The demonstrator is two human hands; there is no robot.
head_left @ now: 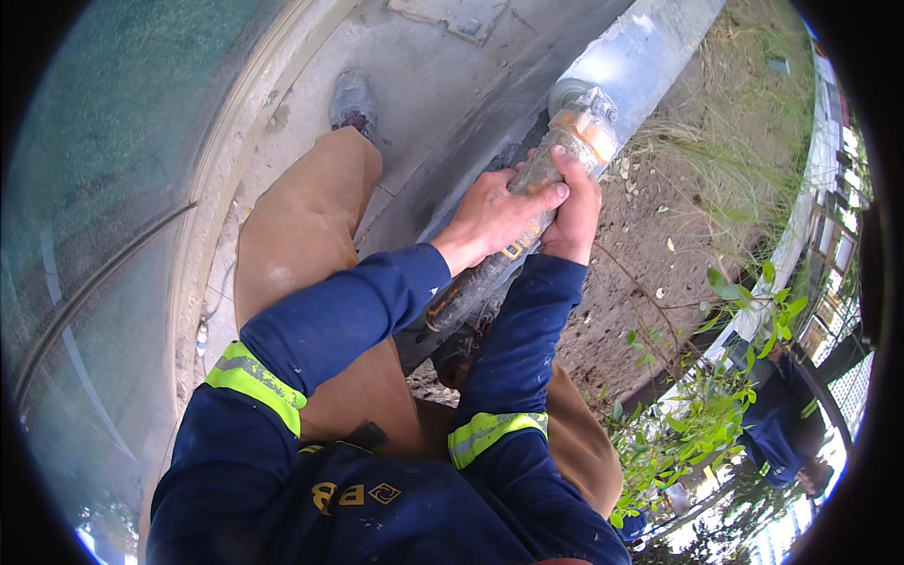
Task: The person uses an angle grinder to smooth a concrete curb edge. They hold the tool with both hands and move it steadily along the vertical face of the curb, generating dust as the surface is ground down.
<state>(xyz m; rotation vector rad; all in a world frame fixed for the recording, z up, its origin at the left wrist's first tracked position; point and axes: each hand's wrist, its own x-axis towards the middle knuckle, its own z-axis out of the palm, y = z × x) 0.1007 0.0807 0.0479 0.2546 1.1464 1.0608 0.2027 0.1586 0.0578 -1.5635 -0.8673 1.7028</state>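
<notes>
The left hand (496, 215) is closing around the body of a dusty power grinder (539, 174), its fingers curling over the casing and its thumb lying across toward the other side. The right hand (576, 209) is gripping the same tool from its right side, the thumb pointing up toward the head. Both hands are sitting close together. The grinder is slanting from between the forearms up to the right, its rear end hanging near the person's legs. Its disc (568, 91) is facing a pale, smooth ledge (650, 47) and appearing to touch it; whether it is spinning, I cannot tell. Navy sleeves (344, 306) with yellow-green bands are covering the arms. Below, brown trousers (297, 217) are showing, with a dusty shoe (353, 104) resting on the concrete floor (414, 85). Right of the ledge, bare soil (612, 301) and grass (725, 165) are spreading. A leafy plant (683, 443) is growing lower right, near another person (782, 414) in dark clothes. A greenish panel (113, 169) is filling the left side.
</notes>
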